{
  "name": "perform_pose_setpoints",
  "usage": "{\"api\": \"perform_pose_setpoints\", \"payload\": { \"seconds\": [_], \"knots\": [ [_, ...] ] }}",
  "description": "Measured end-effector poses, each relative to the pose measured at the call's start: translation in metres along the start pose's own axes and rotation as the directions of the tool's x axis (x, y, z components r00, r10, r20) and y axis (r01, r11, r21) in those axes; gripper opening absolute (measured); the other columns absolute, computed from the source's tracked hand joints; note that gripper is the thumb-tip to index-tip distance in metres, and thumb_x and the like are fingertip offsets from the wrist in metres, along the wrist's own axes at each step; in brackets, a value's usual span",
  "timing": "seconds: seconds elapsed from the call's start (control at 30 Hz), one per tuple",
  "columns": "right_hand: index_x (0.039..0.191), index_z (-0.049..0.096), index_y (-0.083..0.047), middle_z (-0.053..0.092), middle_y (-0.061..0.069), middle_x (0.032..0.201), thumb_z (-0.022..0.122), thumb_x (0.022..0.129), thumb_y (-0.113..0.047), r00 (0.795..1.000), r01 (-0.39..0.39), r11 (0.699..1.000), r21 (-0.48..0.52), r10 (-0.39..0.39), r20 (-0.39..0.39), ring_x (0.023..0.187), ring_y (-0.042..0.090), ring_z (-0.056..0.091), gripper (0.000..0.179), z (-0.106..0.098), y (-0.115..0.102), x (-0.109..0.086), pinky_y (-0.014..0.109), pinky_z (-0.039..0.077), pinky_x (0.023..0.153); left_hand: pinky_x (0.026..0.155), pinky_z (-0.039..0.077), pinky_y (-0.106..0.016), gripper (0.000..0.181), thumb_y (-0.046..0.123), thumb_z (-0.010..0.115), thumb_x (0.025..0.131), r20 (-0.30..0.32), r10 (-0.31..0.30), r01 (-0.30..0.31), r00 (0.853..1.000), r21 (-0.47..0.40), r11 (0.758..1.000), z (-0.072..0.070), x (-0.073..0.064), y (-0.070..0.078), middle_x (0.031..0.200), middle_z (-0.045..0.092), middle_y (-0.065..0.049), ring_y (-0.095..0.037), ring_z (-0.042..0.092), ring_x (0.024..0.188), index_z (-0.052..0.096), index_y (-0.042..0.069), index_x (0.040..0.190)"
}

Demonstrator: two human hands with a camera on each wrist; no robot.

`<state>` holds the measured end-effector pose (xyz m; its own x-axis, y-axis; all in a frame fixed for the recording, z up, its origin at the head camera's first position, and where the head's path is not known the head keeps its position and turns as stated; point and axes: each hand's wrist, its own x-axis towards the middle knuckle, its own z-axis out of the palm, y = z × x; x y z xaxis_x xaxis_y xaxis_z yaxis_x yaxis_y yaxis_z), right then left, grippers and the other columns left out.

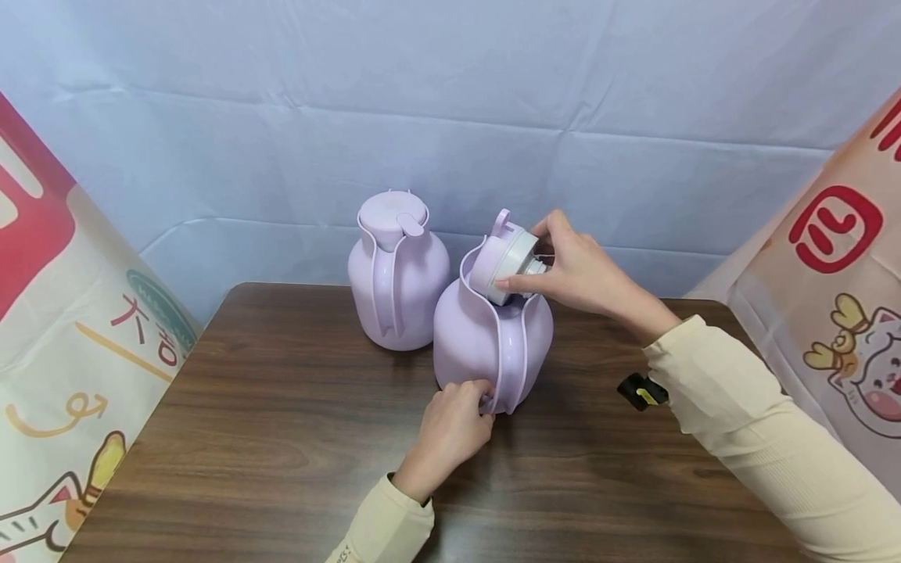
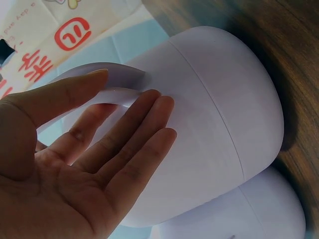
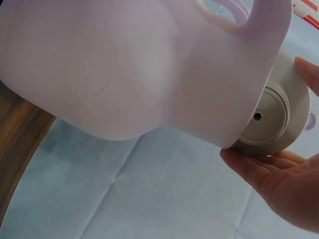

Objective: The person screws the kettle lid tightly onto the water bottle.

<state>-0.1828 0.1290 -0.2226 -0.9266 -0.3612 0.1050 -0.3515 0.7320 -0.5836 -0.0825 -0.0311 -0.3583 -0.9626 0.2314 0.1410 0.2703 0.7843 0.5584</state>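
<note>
A lilac vacuum jug (image 1: 461, 340) stands on the wooden table, its handle facing the person. Low on that handle (image 1: 512, 363), my left hand (image 1: 454, 426) pinches it between thumb and index finger, the other fingers loosely extended beside the body (image 2: 214, 124). My right hand (image 1: 584, 270) grips the jug's lid (image 1: 501, 262) by its edge. Tipped on its side at the open mouth, the lid shows a pale threaded underside (image 3: 264, 119) with a small dark hole in the right wrist view. The rim of the jug hides part of the lid in that view.
A second lilac jug (image 1: 429, 285) with its lid on stands close behind, to the left. The table (image 1: 281, 438) runs back to a pale blue cloth (image 1: 450, 117). Printed cloths hang at both sides. A black strap (image 1: 639, 389) shows by the right sleeve.
</note>
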Motion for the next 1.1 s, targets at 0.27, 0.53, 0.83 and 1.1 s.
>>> {"api": "perform_pose_setpoints", "payload": {
  "seconds": [0.27,0.53,0.83,1.1],
  "knots": [
    [0.112,0.037,-0.003,0.054,0.017,0.112,0.074,0.071,-0.041,0.999,0.019,0.999,-0.036,-0.017,0.044,0.099,0.028,0.053,0.067,-0.003,0.001,-0.001,0.042,0.04,0.083,0.046,0.037,-0.03,0.014,0.001,0.065,0.069,0.002,0.0,0.0,1.0,-0.001,1.0,0.001,0.0,-0.001,0.06,0.05,0.003,-0.016,0.044,0.05,0.064,0.01,0.079],
    [0.114,0.036,0.0,0.053,0.02,0.115,0.073,0.072,-0.041,0.996,0.018,0.998,-0.056,-0.013,0.086,0.097,0.029,0.052,0.069,-0.008,-0.003,-0.001,0.042,0.039,0.082,0.046,0.036,-0.03,0.013,0.003,0.064,0.069,0.006,-0.005,0.005,1.0,-0.001,1.0,0.001,0.0,-0.001,0.059,0.047,0.004,-0.016,0.043,0.05,0.064,0.011,0.079],
    [0.116,0.04,0.002,0.053,0.022,0.116,0.072,0.074,-0.038,0.99,0.04,0.994,-0.1,-0.026,0.136,0.103,0.034,0.051,0.066,-0.019,-0.009,0.0,0.046,0.039,0.086,0.046,0.036,-0.03,0.013,0.002,0.065,0.069,0.009,-0.011,0.011,1.0,-0.002,1.0,0.0,0.001,-0.001,0.059,0.048,0.004,-0.016,0.043,0.05,0.064,0.011,0.079],
    [0.128,0.037,-0.003,0.047,0.021,0.128,0.071,0.077,-0.033,0.979,0.121,0.988,-0.097,-0.102,0.175,0.117,0.036,0.044,0.069,-0.031,-0.016,0.004,0.049,0.035,0.092,0.046,0.036,-0.029,0.013,0.002,0.065,0.07,0.018,-0.014,0.014,1.0,-0.005,1.0,-0.001,0.001,0.0,0.06,0.05,0.004,-0.014,0.043,0.05,0.065,0.011,0.08]
  ]
}}
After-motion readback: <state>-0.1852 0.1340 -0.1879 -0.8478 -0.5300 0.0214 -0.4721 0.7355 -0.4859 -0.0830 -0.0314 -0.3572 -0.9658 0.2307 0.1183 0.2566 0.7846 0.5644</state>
